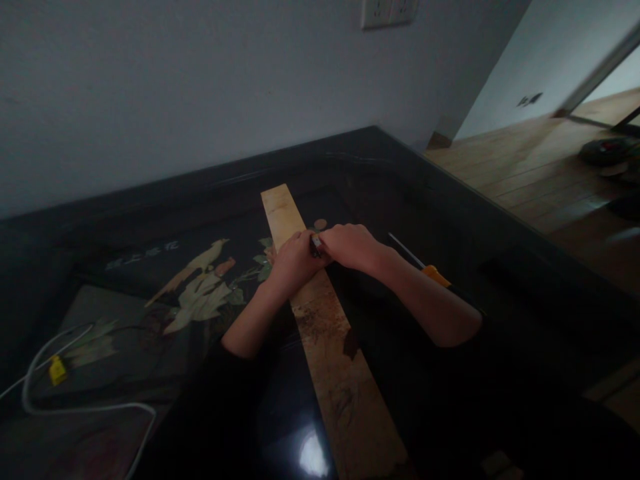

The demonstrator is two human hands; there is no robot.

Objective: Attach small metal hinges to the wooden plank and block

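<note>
A long wooden board (pixel 333 340) lies lengthwise on the dark glossy tabletop, its lower part stained brown. Over its upper half, my left hand (pixel 300 257) is closed, with the fingers curled at the board's right edge. Right beside it, my right hand (pixel 350 243) is also closed, its fingertips meeting the left ones. Between the two hands shows a small dark piece with a bright metal part (pixel 316 245); its kind cannot be made out, and the fingers hide most of it. A screwdriver (pixel 433 272) with an orange handle lies to the right, partly behind my right forearm.
A white cable (pixel 85 410) and a yellow plug-like piece (pixel 57 371) lie at the left. Near the board is a small round brownish disc (pixel 321 224). The tabletop (pixel 240 193) meets a wall bearing a socket plate (pixel 389 12). Wooden floor (pixel 520 173) shows at right.
</note>
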